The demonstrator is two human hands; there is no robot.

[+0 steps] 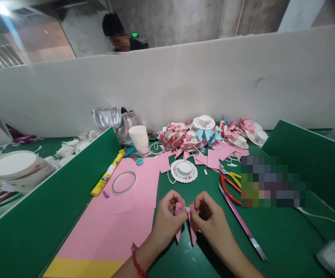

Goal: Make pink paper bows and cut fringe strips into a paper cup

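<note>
A pink paper bow [193, 231] is held between my two hands, its two pointed tails hanging down and a small white piece across its middle. My left hand [170, 216] pinches the bow's left side with fingers curled. On the other side, my right hand [209, 216] pinches it near the centre. Just beyond the hands lies a small white hat [184, 168] with a slit, scalloped brim and a loop of white cord at its left.
Pink sheets [118, 227], a yellow glue tube [108, 173] and a wire ring [124, 182] lie left. Stacked paper cups [138, 139] stand behind. Decorated hats [204, 122] pile at the back. Red-handled pliers [228, 189] and a long pinkish metal tool [242, 223] lie right. Green dividers [315, 162] flank me.
</note>
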